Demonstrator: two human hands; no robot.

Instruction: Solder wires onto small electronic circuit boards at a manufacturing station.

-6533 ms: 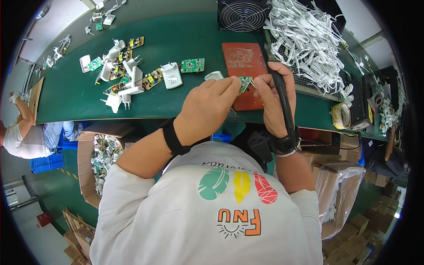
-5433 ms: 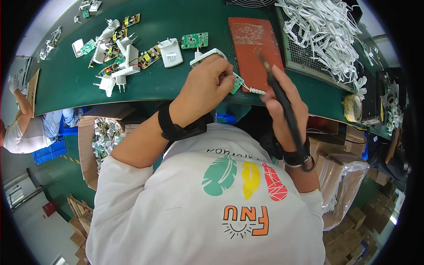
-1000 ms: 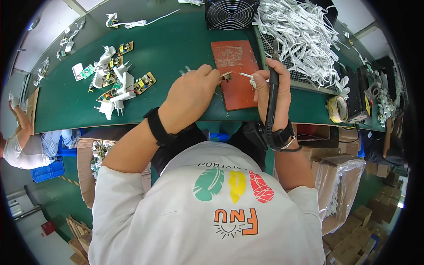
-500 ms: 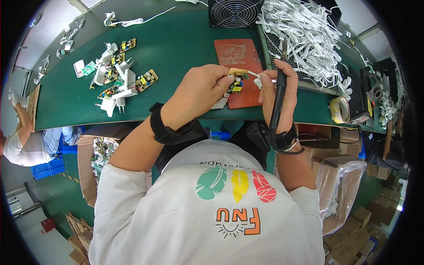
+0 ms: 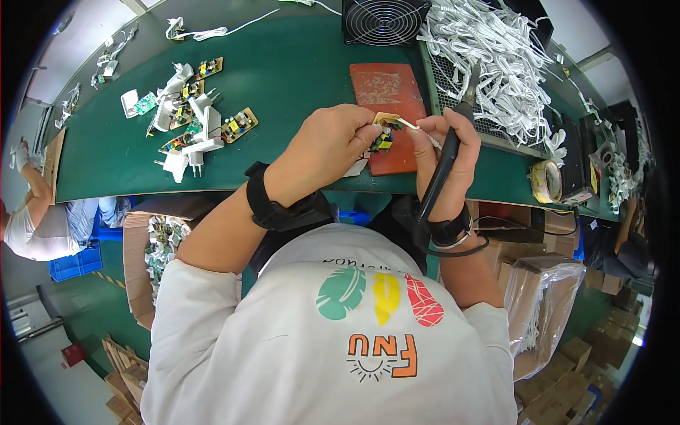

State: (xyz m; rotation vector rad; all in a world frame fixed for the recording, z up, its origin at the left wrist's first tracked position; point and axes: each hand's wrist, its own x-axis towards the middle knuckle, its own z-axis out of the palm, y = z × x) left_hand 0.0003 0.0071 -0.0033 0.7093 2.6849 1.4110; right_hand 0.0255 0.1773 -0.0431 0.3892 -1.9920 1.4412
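Observation:
My left hand [image 5: 327, 145] pinches a small circuit board [image 5: 384, 134] between thumb and fingers, over a reddish-brown mat [image 5: 388, 85]. Yellow, blue and dark parts crowd the board. My right hand [image 5: 459, 166] holds a black soldering iron [image 5: 445, 164], its cord running down past my wrist. The iron's tip end slants up and away, apart from the board. The thumb and fingers of that same hand also pinch a white cable [image 5: 408, 124], whose end reaches the board's edge. Whether the cable end is fixed to the board, I cannot tell.
Left on the green table [image 5: 297, 64] lies a cluster of boards and white plug housings [image 5: 205, 131]. A black fan [image 5: 384, 20] stands at the back. Far right are a mesh tray [image 5: 443, 92] heaped with white cables [image 5: 489, 71] and a tape roll [image 5: 545, 180].
The soldering iron has tilted further right at its upper end. My right fingers have shifted along the white cable, while the left hand keeps the board over the mat.

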